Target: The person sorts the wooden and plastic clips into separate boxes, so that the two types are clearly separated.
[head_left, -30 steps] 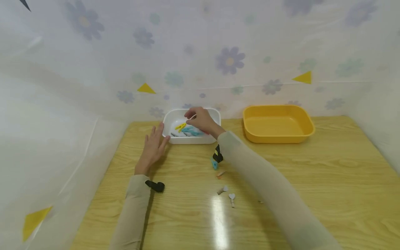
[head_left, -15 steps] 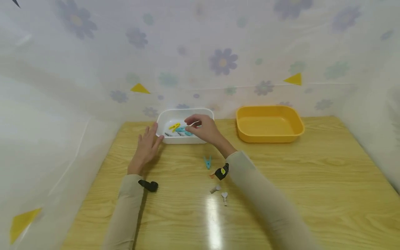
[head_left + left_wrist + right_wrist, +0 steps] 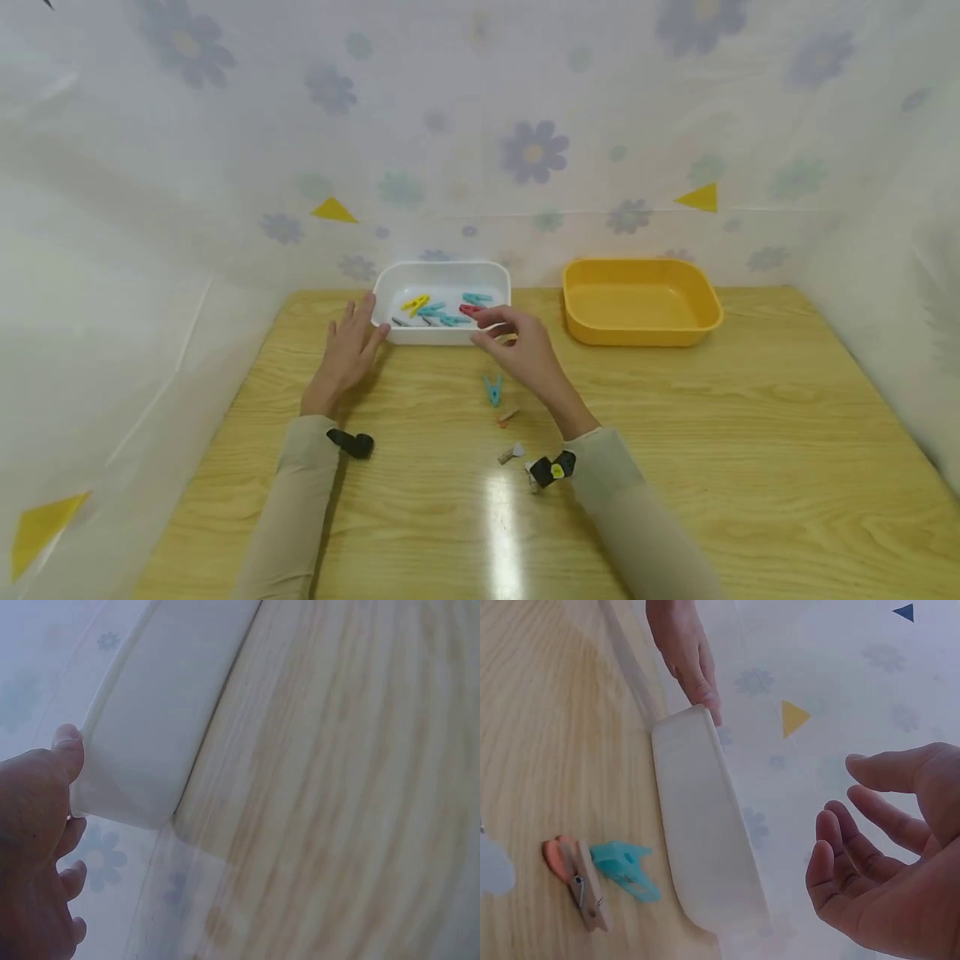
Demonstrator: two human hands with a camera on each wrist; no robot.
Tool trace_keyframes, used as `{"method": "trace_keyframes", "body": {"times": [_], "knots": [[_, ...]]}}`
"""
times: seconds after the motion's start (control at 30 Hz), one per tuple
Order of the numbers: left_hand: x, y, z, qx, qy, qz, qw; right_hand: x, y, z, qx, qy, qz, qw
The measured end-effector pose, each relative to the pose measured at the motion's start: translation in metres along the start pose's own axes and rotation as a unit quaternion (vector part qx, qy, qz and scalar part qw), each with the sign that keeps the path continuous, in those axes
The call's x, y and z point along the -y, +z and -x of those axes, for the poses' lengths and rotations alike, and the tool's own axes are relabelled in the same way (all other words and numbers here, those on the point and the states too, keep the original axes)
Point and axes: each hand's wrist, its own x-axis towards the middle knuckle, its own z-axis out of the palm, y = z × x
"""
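My left hand (image 3: pixel 343 360) touches the left end of a white plastic tray (image 3: pixel 442 337), its thumb at the front rim and fingers spread along the end wall. In the tray lie a yellow clothespin (image 3: pixel 416 305), a red clothespin (image 3: pixel 468 309), several blue ones and some grey pieces. My right hand (image 3: pixel 531 352) hovers by the tray's front right corner, fingers loosely bent; in the right wrist view nothing is between them. On the table below it lie a blue clothespin (image 3: pixel 626 871) and a wooden clothespin (image 3: pixel 589 889) with an orange heart.
Right of the white tray stands a yellow tray (image 3: pixel 637 335). Nearer on the wooden table lies a small clothespin (image 3: pixel 511 453) with a white heart; another is partly covered by the black wrist camera (image 3: pixel 552 469). A flowered curtain (image 3: pixel 450 150) hangs behind the table.
My right hand has moved back from over the white tray toward its front right corner, uncovering the red and blue clothespins. My left hand keeps its place at the tray's left end.
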Motion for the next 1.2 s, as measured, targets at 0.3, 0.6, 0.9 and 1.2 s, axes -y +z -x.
{"method": "trace_keyframes", "body": {"times": [0.3, 0.6, 0.9, 1.2], "knots": [[-0.004, 0.003, 0.0, 0.005, -0.004, -0.003, 1.0, -0.011, -0.002, 0.025, -0.002, 0.031, 0.031, 0.999], [-0.006, 0.009, -0.007, 0.008, -0.001, -0.001, 1.0, -0.032, -0.009, 0.032, -0.006, 0.057, 0.063, 0.996], [-0.011, 0.013, -0.007, 0.008, 0.003, 0.002, 1.0, -0.052, -0.012, 0.038, 0.04, 0.107, 0.105, 0.988], [-0.01, 0.013, -0.006, 0.01, 0.002, -0.001, 0.9999, -0.062, -0.015, 0.039, 0.086, 0.133, 0.142, 0.977]]}}
